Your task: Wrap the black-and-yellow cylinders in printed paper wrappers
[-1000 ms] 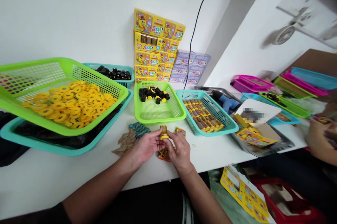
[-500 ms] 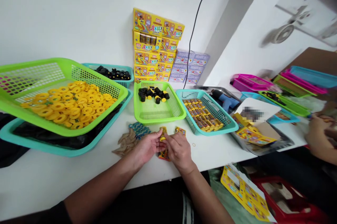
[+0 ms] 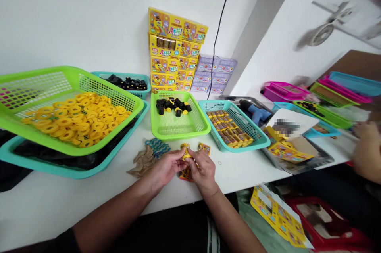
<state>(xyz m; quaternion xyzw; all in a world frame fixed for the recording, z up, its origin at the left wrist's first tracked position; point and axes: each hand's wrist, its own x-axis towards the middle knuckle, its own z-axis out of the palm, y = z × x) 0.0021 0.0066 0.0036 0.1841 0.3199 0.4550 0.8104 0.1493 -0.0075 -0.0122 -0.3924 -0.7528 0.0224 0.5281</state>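
My left hand and my right hand meet over the white table, both pinched on a small yellow toy piece held between the fingertips. Printed yellow cards lie under my hands, and one more card lies just beyond my right hand. Brown and teal card shapes lie left of my left hand. Right ahead stands a green basket with black and yellow pieces.
A large green basket of yellow rings rests on a teal tray at left. A teal basket holds wrapped yellow packs. Yellow boxes are stacked by the wall. Another person's hand works at right among coloured baskets.
My hands have stayed together on the yellow piece, turning it slightly lower between the fingers. The other person's hand at right has shifted. The view has tilted a little.
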